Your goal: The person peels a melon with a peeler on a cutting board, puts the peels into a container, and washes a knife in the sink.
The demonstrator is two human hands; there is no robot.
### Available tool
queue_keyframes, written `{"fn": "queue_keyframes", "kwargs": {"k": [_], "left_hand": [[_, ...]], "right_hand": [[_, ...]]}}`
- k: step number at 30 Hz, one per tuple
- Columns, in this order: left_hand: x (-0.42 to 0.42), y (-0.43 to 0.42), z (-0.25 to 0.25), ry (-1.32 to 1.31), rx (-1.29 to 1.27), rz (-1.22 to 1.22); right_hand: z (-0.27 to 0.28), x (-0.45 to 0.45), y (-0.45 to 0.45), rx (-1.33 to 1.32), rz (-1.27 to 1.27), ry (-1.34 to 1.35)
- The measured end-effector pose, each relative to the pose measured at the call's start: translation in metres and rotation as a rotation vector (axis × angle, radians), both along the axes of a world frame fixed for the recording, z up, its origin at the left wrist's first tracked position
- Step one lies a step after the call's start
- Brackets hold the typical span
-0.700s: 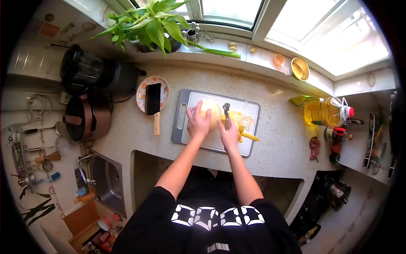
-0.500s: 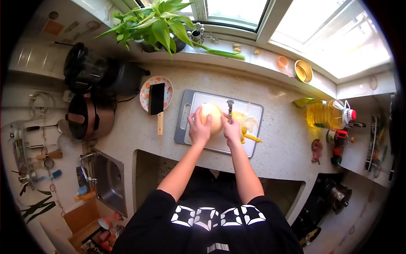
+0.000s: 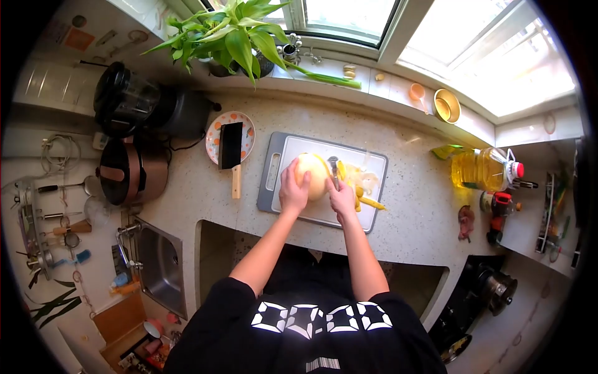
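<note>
A large, round, pale-yellow fruit [image 3: 313, 176], partly peeled, rests over the cutting board [image 3: 269, 187]; its exact kind is unclear. My left hand [image 3: 293, 189] wraps its left side, fingers closed against it. In my right hand [image 3: 342, 198] is a metal peeler [image 3: 334, 167], gripped by the handle. The peeler's head is at the upper right of the fruit; whether its blade touches the skin I cannot tell. Beside my right hand lie yellow peel strips [image 3: 372, 203] and paler, wet-looking scraps [image 3: 368, 181] on the board.
Left of the board, a cleaver [image 3: 231, 146] lies across a patterned plate [image 3: 248, 128], its wooden handle over the counter. An oil bottle [image 3: 486, 171] stands right. A rice cooker [image 3: 132, 172] and sink [image 3: 163, 268] are at left. A leafy plant [image 3: 240, 40] sits by the window.
The peeler's head has tipped left and down toward the fruit, with my right hand turning slightly. My left hand stays on the fruit with little change.
</note>
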State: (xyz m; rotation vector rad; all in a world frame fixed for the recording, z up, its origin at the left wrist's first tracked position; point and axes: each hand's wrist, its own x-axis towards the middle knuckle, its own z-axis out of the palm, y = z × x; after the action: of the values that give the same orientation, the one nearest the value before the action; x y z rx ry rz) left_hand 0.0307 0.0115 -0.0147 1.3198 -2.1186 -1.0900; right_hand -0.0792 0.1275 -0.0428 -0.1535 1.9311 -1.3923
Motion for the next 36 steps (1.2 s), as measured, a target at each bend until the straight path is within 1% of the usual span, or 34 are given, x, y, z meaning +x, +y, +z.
{"fn": "queue_keyframes", "kwargs": {"k": [2,5,8,10,11,14,15,17,18,20,21,24,27,30,33,36], "left_hand": [[0.002,-0.004,0.005,-0.036,0.043,0.014],[0.010,-0.003,0.020,-0.101,0.126,-0.010],[0.022,0.003,0.021,-0.174,0.153,-0.067],[0.021,0.011,0.007,-0.173,0.030,-0.008],[0.020,0.016,-0.001,-0.173,-0.031,0.021],[0.004,0.024,0.005,-0.190,-0.227,-0.036],[-0.002,0.023,0.013,-0.152,-0.195,-0.031],[-0.004,0.022,0.010,-0.123,-0.198,-0.011],[-0.006,0.022,0.008,-0.108,-0.201,-0.001],[-0.008,0.024,0.007,-0.081,-0.204,0.045],[-0.010,0.024,0.008,-0.065,-0.209,0.069],[-0.010,0.026,-0.003,0.002,-0.240,0.115],[-0.013,0.030,-0.006,0.003,-0.216,0.192],[-0.017,0.034,-0.007,-0.008,-0.207,0.242],[-0.020,0.035,-0.009,-0.027,-0.183,0.302],[-0.024,0.036,-0.007,-0.021,-0.155,0.340]], "right_hand": [[-0.001,0.006,-0.005,-0.067,-0.027,-0.106],[-0.004,0.017,0.003,-0.108,-0.036,-0.059],[0.012,0.032,0.011,-0.066,-0.032,-0.066],[0.019,0.042,0.017,0.007,-0.024,-0.077],[0.020,0.047,0.016,-0.041,-0.080,-0.053],[0.024,0.041,0.025,0.042,0.068,0.013],[0.017,0.038,0.027,0.043,0.064,0.100],[-0.004,0.033,0.031,0.045,0.055,0.274],[0.000,0.026,0.029,0.066,0.095,0.324],[0.024,0.006,0.019,0.114,0.179,0.417],[0.043,-0.004,0.010,0.225,0.248,0.410],[0.054,-0.026,-0.010,0.396,0.471,0.534],[0.063,-0.024,-0.016,0.507,0.549,0.593],[0.072,-0.007,-0.009,0.465,0.490,0.616],[0.080,0.006,-0.001,0.526,0.472,0.576],[0.078,0.014,0.016,0.462,0.405,0.668]]}}
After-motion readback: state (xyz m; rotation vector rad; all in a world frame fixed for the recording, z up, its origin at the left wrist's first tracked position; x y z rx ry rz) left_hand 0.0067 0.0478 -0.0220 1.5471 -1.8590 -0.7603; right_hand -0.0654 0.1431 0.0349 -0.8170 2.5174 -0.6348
